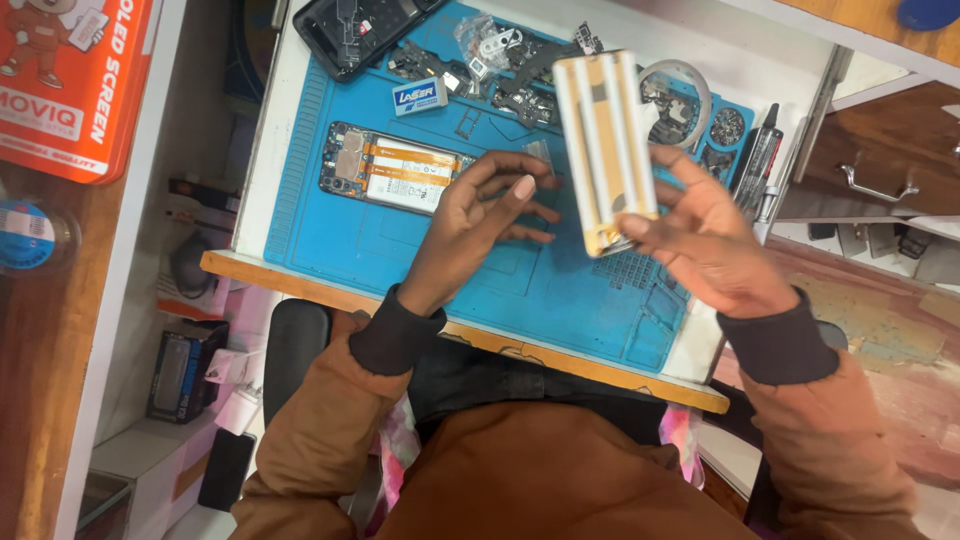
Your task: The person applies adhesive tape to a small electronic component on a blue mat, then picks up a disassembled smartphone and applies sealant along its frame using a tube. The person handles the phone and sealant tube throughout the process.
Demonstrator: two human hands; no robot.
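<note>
Pinching the thin, light phone panel (606, 150) (probably brittle) at its lower edge, the right hand (705, 235) grips; the left hand (480, 215) hovers empty, fingers loosely spread.

Red box (70, 85) far left; glue tube (757, 160) right of mat.

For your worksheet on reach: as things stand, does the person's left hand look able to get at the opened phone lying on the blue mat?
Probably yes. The left hand hovers empty just right of the opened phone on the blue mat, with nothing between them.
</note>
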